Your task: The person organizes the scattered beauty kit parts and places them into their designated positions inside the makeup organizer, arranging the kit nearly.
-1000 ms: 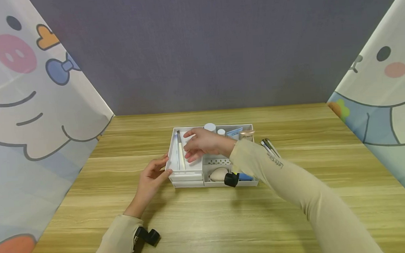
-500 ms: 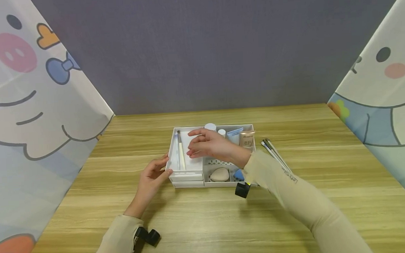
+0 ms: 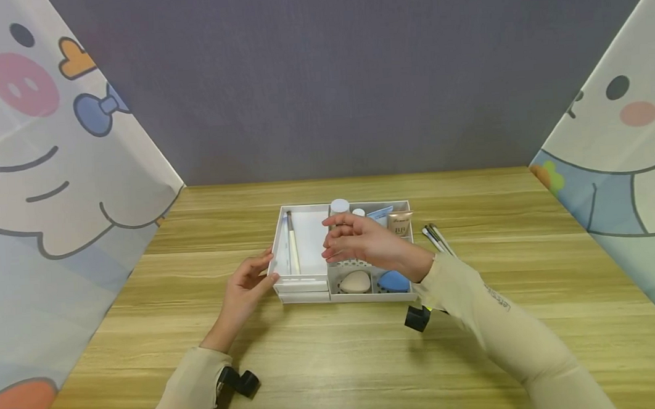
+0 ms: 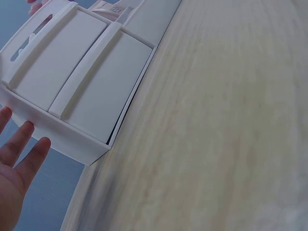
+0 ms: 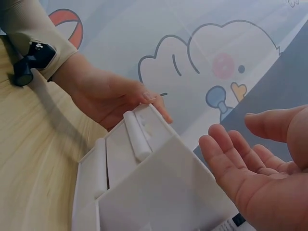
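A white desktop organizer [image 3: 311, 233] sits mid-table. My left hand [image 3: 245, 289] touches its front-left corner, straight fingers against the side wall and thumb by the top edge. In its left tray lie two slim makeup brushes [image 3: 293, 246], side by side. My right hand [image 3: 371, 242] hovers over the organizer's middle with nothing in it, its fingers loosely bent and apart in the right wrist view. Front compartments hold a cream makeup sponge [image 3: 355, 282] and a blue makeup sponge [image 3: 394, 281]. Behind stand a white-lidded jar [image 3: 339, 206], a blue tube [image 3: 380, 214] and a BB cream tube [image 3: 399, 224].
Several makeup brushes [image 3: 437, 237] lie on the wooden table [image 3: 335, 358] just right of the organizer, partly behind the right forearm. Two drawer fronts [image 4: 103, 82] face the near side. A grey panel [image 3: 321, 81] closes off the back, with cartoon-printed panels at both sides.
My right hand has drawn back rightward from above the brush tray to over the organizer's middle, uncovering the blue sponge. My left hand and the organizer have stayed put.
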`<state>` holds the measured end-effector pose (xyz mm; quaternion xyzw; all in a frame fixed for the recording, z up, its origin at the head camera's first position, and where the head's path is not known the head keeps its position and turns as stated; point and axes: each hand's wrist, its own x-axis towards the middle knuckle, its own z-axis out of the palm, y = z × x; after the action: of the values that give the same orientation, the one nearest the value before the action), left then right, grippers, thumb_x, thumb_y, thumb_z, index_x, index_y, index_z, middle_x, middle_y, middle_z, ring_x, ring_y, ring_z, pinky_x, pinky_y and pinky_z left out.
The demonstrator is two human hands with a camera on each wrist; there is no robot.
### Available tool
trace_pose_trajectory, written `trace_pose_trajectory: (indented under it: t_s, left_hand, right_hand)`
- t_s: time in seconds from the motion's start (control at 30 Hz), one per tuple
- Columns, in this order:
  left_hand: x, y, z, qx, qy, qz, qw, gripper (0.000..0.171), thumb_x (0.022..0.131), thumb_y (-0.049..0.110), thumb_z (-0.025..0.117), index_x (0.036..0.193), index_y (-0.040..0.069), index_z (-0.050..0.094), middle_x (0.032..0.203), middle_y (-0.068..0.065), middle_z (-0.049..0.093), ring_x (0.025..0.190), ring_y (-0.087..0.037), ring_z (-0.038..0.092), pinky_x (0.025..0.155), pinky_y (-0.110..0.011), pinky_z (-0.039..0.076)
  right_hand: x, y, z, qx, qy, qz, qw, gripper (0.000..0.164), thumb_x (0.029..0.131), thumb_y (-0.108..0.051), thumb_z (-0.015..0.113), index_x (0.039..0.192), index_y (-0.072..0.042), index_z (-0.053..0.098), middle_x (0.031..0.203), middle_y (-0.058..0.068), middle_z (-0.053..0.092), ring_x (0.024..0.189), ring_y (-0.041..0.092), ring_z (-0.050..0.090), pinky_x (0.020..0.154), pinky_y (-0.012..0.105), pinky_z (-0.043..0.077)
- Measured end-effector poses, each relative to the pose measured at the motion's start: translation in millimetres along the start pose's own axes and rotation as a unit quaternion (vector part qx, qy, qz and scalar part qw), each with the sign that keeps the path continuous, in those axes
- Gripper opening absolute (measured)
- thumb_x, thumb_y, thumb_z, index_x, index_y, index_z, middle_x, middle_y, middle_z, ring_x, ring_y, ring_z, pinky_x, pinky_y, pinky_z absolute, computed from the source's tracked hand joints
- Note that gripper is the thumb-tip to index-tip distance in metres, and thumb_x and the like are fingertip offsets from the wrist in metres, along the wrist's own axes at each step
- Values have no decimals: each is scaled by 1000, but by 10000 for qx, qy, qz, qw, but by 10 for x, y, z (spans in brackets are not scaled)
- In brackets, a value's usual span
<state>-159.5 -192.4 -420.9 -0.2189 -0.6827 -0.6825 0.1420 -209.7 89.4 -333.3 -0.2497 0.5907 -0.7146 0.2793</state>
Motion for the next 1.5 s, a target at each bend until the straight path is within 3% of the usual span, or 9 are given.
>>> trace_pose_trajectory:
  t_s: [0.17, 0.4, 0.77, 1.0, 1.27, 1.5]
  left_hand:
    - [-1, -3, 3, 42, 13, -15, 10000, 33, 83, -23, 61, 116, -18, 56, 131, 8, 62, 113, -7, 62, 87, -21, 55]
    - [-4, -12, 1, 32, 25, -29, 10000, 33, 83, -23, 61, 116, -16, 57, 130, 7, 63, 114, -7, 62, 87, -21, 54]
    - [-7, -11, 5, -43, -35, 93, 9999, 33, 83, -24, 60, 115, -17, 57, 130, 7, 63, 114, -7, 62, 87, -20, 54]
    - [-4, -5, 3, -110, -105, 145, 9998, 34, 83, -24, 59, 116, -17, 56, 132, 7, 62, 116, -6, 60, 87, -20, 54]
    - [-8, 3, -2, -110, -109, 168, 9997, 33, 83, -24, 59, 116, -19, 54, 132, 6, 62, 117, -7, 60, 88, -20, 54]
    - [-6, 5, -4, 4, -98, 129, 9999, 33, 83, -23, 60, 115, -20, 53, 132, 6, 62, 116, -7, 61, 88, -21, 54]
  right_hand:
    - [-111, 42, -42, 68, -129, 40, 9999, 47, 102, 7, 44, 144, 15, 24, 103, 10, 61, 95, 22, 67, 92, 44, 55]
    - [-285, 114, -117, 45, -185, 67, 9998, 49, 102, 5, 45, 145, 15, 22, 104, 9, 62, 97, 23, 66, 93, 45, 55]
    - [-561, 257, -342, 7, -25, 152, 9999, 42, 101, 5, 48, 140, 11, 33, 102, 6, 61, 97, 21, 66, 90, 41, 57]
    - [-752, 303, -511, 82, 86, 173, 9998, 34, 101, 3, 52, 134, -2, 45, 101, 5, 61, 97, 21, 67, 88, 38, 58]
    - [-920, 336, -703, -91, 137, 88, 9998, 38, 102, 1, 52, 137, 7, 38, 104, 5, 61, 98, 21, 68, 88, 36, 57]
    - [-1065, 316, -821, -113, 158, -13, 9998, 34, 102, 0, 51, 135, 2, 42, 107, 6, 62, 96, 19, 66, 87, 34, 58]
